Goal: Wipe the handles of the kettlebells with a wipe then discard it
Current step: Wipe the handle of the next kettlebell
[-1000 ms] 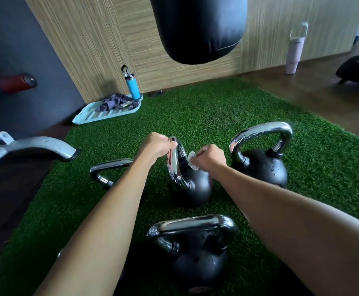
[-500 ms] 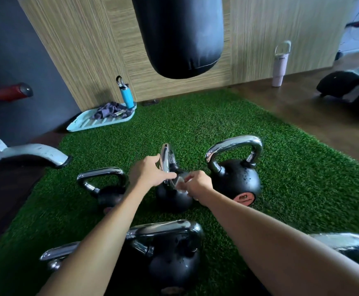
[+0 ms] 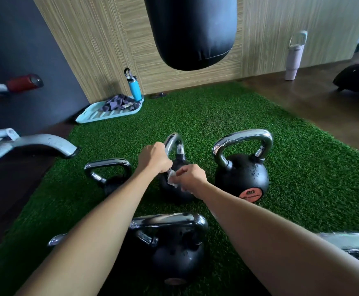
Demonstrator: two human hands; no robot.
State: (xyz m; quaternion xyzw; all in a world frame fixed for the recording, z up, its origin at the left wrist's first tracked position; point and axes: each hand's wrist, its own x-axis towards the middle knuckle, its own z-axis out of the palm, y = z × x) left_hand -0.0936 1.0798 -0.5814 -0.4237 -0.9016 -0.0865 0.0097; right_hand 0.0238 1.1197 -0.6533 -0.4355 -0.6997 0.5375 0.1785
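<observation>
Several black kettlebells with chrome handles stand on green turf [image 3: 217, 116]. My left hand [image 3: 154, 157] grips the chrome handle of the middle kettlebell [image 3: 175, 144]. My right hand [image 3: 190, 177] pinches a white wipe [image 3: 172, 180] against the lower near leg of that same handle. A larger kettlebell marked 20 [image 3: 241, 176] stands just to the right. A smaller kettlebell [image 3: 108, 174] stands to the left, and another kettlebell [image 3: 174, 251] sits close in front between my forearms. A chrome handle [image 3: 351, 242] shows at the right edge.
A black punching bag [image 3: 192, 30] hangs above the turf. At the far left corner lies a pale blue tray [image 3: 93, 115] with a cloth and a blue bottle [image 3: 134, 87]. A pale tumbler [image 3: 294, 56] stands by the wood wall. A grey machine leg [image 3: 46, 143] reaches in from the left.
My right hand has slid the wipe down from the upper handle to its lower leg. My left hand stays on the handle. The view shifted, bringing the near kettlebells into frame.
</observation>
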